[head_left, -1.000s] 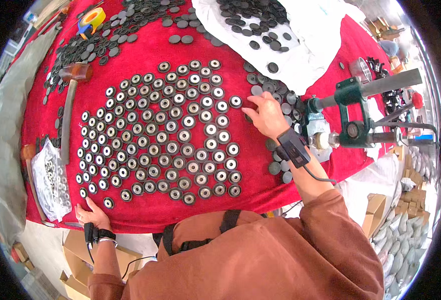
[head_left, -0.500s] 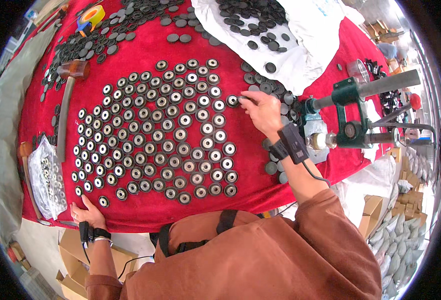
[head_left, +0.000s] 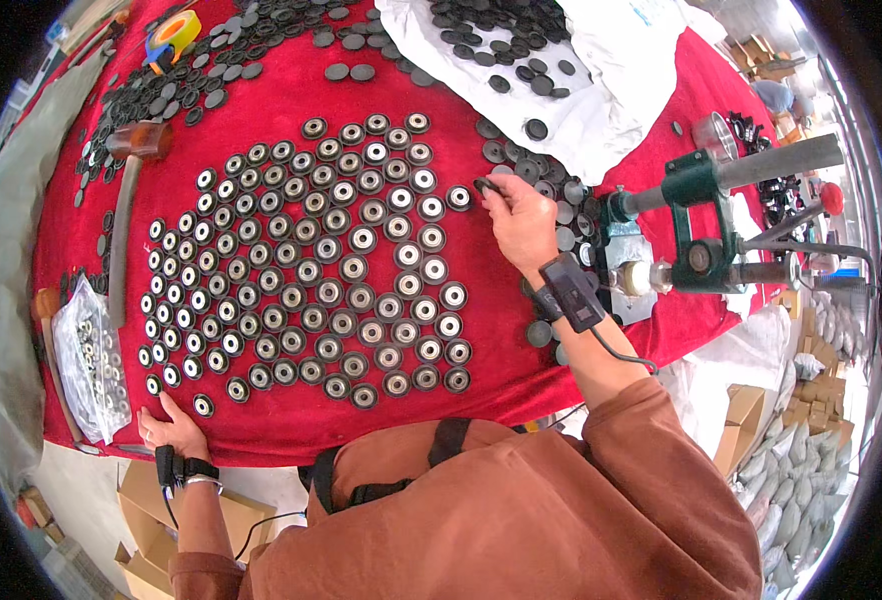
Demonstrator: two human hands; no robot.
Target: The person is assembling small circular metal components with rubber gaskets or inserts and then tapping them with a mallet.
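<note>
At the near left edge of the red-covered tabletop [head_left: 506, 310], the left hand [head_left: 175, 432] rests with fingers loosely spread, just beside the nearest metal-centred wheels [head_left: 309, 271]. A clear bag [head_left: 91, 375] of similar parts lies farther left. Beyond, the wheels stand in uneven rows across the middle. At their far right, the right hand [head_left: 523, 222] pinches a black disc [head_left: 485, 185], tilted, near the outermost wheel. A green press [head_left: 696, 190] stands to the right, a mallet [head_left: 124, 230] to the left. Farthest, dark caps [head_left: 501, 46] lie on a white sheet [head_left: 616, 110].
</note>
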